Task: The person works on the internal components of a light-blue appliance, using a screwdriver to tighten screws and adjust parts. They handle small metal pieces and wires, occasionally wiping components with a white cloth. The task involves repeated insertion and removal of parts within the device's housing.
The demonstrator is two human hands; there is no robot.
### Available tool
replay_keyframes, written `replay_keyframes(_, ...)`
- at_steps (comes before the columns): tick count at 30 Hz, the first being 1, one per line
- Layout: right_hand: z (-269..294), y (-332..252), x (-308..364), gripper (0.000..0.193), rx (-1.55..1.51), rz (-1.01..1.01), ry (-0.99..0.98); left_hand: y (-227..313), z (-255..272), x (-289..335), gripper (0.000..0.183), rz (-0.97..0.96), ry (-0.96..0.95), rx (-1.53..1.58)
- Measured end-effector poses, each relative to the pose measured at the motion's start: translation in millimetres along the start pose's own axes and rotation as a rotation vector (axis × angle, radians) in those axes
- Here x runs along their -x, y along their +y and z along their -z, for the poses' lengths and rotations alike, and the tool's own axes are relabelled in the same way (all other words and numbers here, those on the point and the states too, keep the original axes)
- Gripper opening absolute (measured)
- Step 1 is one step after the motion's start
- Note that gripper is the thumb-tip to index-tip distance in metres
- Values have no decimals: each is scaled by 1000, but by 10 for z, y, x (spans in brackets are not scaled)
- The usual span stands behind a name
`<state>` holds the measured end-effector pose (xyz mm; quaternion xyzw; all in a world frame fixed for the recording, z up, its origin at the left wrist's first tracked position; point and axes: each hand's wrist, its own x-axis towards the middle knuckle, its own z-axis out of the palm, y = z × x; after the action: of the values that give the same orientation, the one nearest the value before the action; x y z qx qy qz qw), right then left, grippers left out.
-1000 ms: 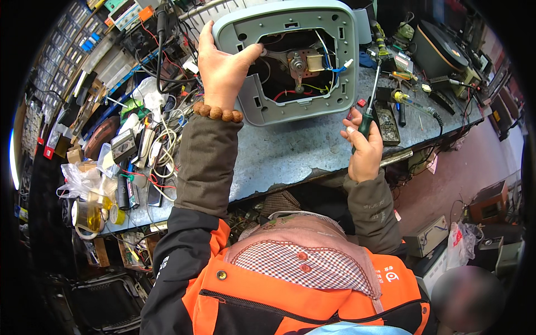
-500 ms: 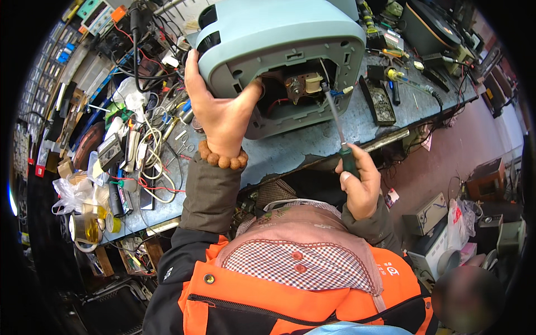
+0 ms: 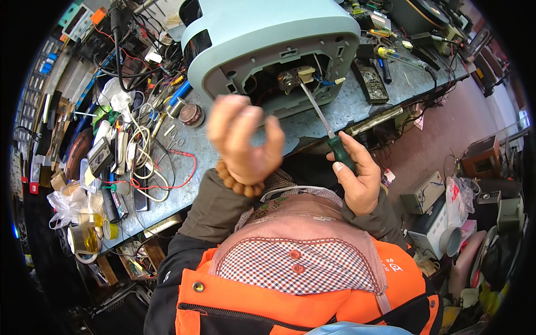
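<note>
A pale blue-grey appliance housing (image 3: pixel 273 34) lies on the workbench with its opened base facing me. A small motor-like metal part (image 3: pixel 289 81) with a cream block and blue wires shows inside the opening. My right hand (image 3: pixel 362 181) is closed around the dark green handle of a screwdriver (image 3: pixel 317 108). Its shaft reaches into the opening, with the tip at the metal part; whether it sits in a screw cannot be seen. My left hand (image 3: pixel 245 139), blurred by motion, hangs in front of the housing's lower left edge. Its fingers are loosely curled and apart, holding nothing.
On the left of the bench (image 3: pixel 215 184) lie tangled cables (image 3: pixel 146 151), a round tin (image 3: pixel 191 114), scissors (image 3: pixel 176 139) and tape rolls (image 3: pixel 84 240). To the right are a black tray (image 3: pixel 369 81) and a soldering iron (image 3: pixel 399 56). Boxes and bags stand on the floor at right.
My left hand has let go of the housing's left side and come down toward me. The screwdriver tip has shifted left onto the metal part. The housing sits slightly further left and up in view.
</note>
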<state>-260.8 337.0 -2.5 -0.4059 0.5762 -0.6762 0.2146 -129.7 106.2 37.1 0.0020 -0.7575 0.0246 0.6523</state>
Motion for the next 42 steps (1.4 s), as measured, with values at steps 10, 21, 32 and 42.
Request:
replay_keyframes(10,-93,-149,-53,57,-27,-97,5,86,-574,233,55,781,-256,236)
replay_keyframes(21,-151,-184,-55,53,-20,-102,26,-27,-818,276,33,948,-289,361)
replay_keyframes(32,-212,-185,-45,53,11,-53,63,5,-814,193,36,1069,-178,557)
replay_keyframes(42,-237,-200,-19,52,65,-24,106,-4,-794,194,39,1060,-201,565)
